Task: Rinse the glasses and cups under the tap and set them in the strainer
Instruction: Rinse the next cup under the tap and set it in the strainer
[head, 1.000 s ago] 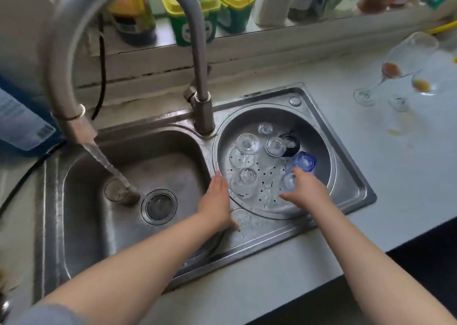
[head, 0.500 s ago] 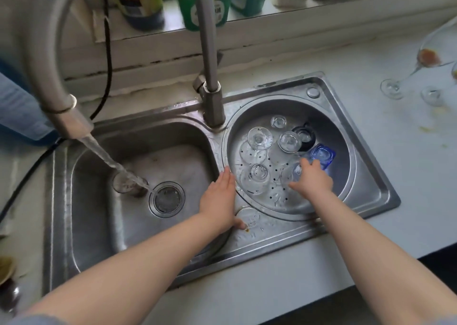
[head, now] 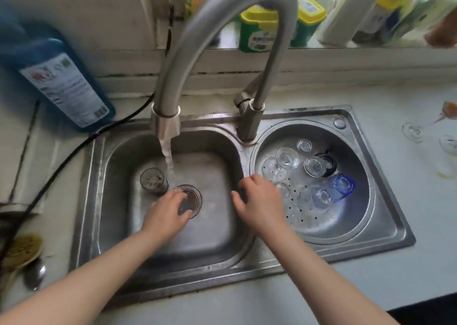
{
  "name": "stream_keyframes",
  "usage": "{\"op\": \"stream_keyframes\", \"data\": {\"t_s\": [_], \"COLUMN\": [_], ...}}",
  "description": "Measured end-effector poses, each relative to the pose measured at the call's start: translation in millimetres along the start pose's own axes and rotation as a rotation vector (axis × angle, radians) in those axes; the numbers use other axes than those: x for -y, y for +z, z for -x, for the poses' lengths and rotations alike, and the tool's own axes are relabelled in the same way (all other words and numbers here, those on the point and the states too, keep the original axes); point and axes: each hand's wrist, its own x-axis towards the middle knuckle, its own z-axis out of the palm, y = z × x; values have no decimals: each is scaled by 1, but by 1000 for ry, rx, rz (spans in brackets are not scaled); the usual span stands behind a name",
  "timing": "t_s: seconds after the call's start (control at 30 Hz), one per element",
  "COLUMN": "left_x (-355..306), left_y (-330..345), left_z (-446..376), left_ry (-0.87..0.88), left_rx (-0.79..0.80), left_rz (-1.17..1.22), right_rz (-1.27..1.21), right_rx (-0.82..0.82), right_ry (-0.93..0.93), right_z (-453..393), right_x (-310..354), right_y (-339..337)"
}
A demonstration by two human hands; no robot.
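Observation:
Water runs from the grey tap (head: 165, 124) into the left basin (head: 217, 235). A small clear glass (head: 152, 182) stands upright in that basin, just left of the stream. My left hand (head: 168, 213) reaches over the drain (head: 191, 201) with nothing in it, a little right of the glass. My right hand (head: 262, 201) hovers over the divider between the basins, fingers loosely curled and holding nothing. The round strainer (head: 356, 223) on the right holds several upturned glasses, among them a blue glass (head: 342, 185) and a dark cup (head: 327, 162).
Two stemmed glasses (head: 415, 131) with orange dregs lie on the counter at far right. A blue bottle (head: 66, 84) leans at back left, with a black cable (head: 74, 151) beside it. A spoon (head: 34, 275) and a dirty dish (head: 19, 250) sit at left. Bottles line the windowsill (head: 346, 50).
My left hand left the divider and moved into the left basin over the drain. My right hand drew back out of the strainer to the divider. The view shifted left.

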Motion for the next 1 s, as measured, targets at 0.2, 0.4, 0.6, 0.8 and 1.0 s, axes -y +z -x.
{"op": "stream_keyframes", "data": {"t_s": [0.2,0.4,0.6,0.8,1.0], "left_x": [63,67,61,21,5], "left_y": [-15,-5,-10,-30,-62], "left_z": [-30,-67,-59,-19,6], "left_ry": [-187,-185,-52,189,302], "left_rx": [44,48,35,62,39], "left_rz": [-152,-338,-90,-11,-60], "right_rz": [-295,-530,-579,-240,-52], "right_rx": [439,539,494,354,201], "right_ry": [36,280,173,-321,-572], "right_z": [-44,-74,-65,-44,-36], "right_x": [85,108,98,76,75], "right_y": [55,86,77,45,19]}}
